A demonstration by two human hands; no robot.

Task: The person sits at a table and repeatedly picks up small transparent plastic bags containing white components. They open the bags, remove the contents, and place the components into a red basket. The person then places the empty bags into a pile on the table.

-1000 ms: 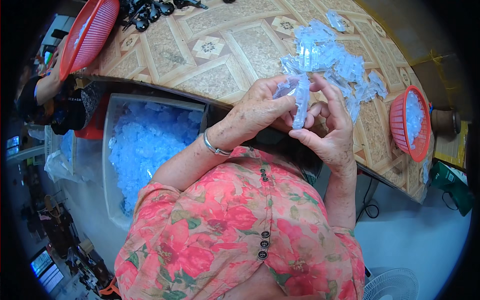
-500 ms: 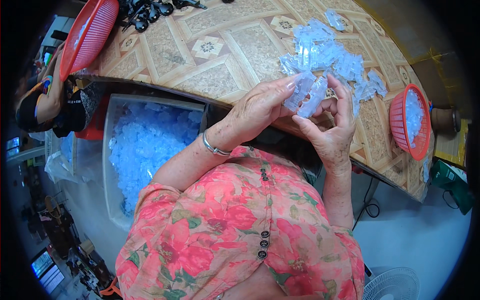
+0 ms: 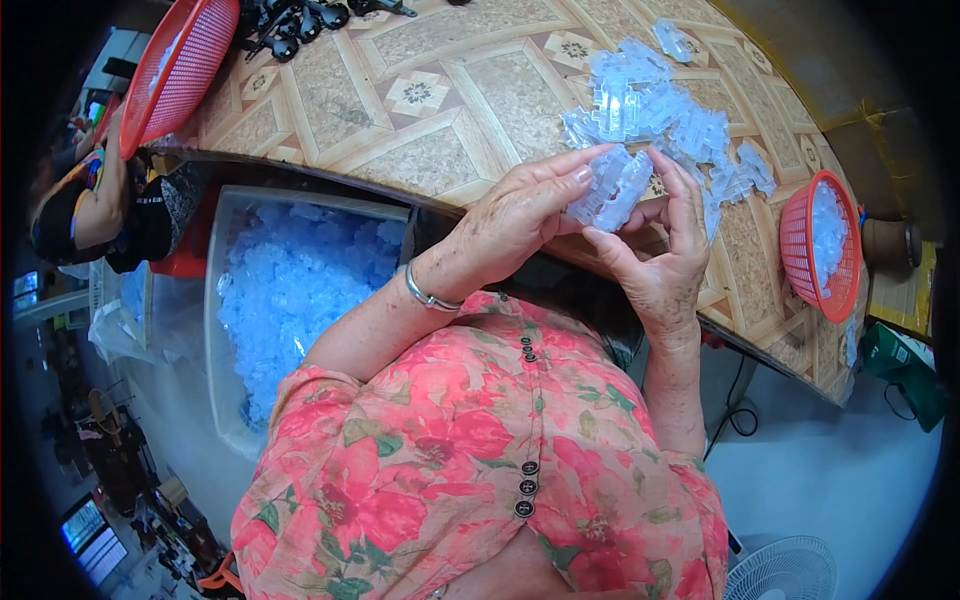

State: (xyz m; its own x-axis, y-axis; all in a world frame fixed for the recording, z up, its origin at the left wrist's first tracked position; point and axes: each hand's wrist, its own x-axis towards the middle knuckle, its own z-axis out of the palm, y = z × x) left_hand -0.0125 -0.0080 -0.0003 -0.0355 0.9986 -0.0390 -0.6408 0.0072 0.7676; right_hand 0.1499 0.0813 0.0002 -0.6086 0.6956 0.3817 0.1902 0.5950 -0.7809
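My left hand (image 3: 530, 210) grips one clear plastic piece (image 3: 597, 185) between thumb and fingers. A second clear piece (image 3: 626, 197) is pinched in my right hand (image 3: 668, 225), thumb below and fingers above. The two pieces lie side by side with their long edges against each other, held just over the table's near edge; whether they interlock I cannot tell. Right behind my hands, a loose heap of similar clear plastic pieces (image 3: 655, 108) is spread on the patterned table (image 3: 400, 130).
A red basket (image 3: 795, 240) with clear pieces stands at the right. Another red basket (image 3: 190, 85) and black parts (image 3: 290, 25) are at the far left. A bin (image 3: 213, 300) of clear pieces sits below the table. Beyond it, another person's arm (image 3: 105, 205) shows. A fan (image 3: 785, 570) stands low right.
The two clear pieces, apart before with a gap between them, have come together edge to edge. My hands have barely shifted otherwise.
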